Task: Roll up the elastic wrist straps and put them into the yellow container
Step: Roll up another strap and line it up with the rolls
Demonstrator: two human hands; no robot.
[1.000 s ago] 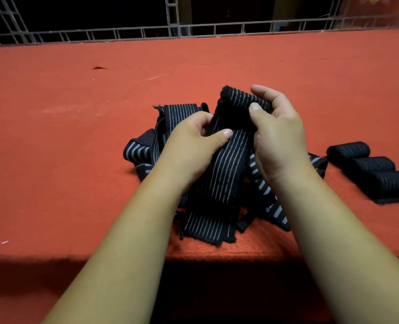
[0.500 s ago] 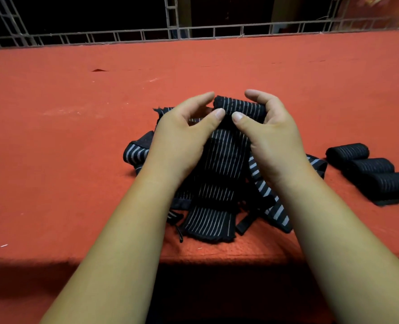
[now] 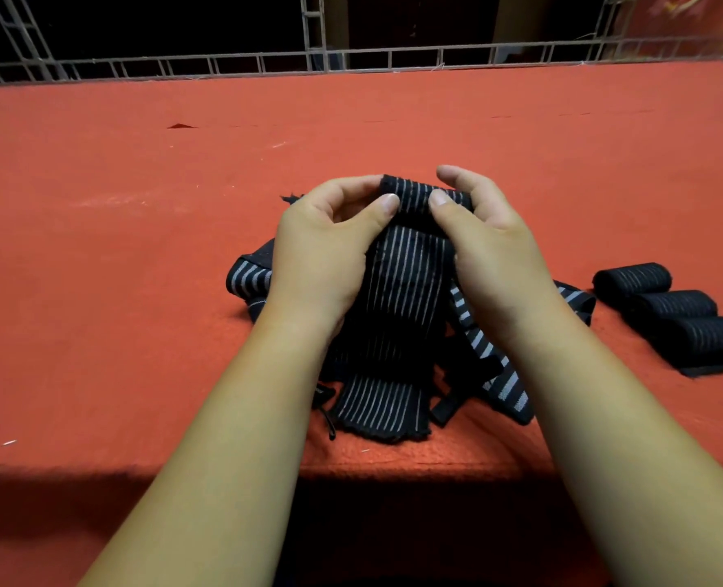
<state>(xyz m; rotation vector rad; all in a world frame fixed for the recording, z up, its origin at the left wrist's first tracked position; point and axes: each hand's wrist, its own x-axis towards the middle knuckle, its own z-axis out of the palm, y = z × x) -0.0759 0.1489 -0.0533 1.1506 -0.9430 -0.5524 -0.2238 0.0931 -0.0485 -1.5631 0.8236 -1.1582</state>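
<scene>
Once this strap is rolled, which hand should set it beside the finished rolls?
Right, likely: the right hand pinches the strap, and the finished rolls lie on its side; the left hand would cross over.

Bare forearms (image 3: pixel 241 417), thumbnails (image 3: pixel 389 202) trimmed short.

1. We see the nearest rolled strap (image 3: pixel 707 341) cut off by the right edge.
2. The left grip (image 3: pixel 321 252) and right grip (image 3: pixel 493 247) hide much of the loose strap pile (image 3: pixel 249 279).
3. We cannot see most fingers behind the rolled end of the held strap (image 3: pixel 410 290).
</scene>
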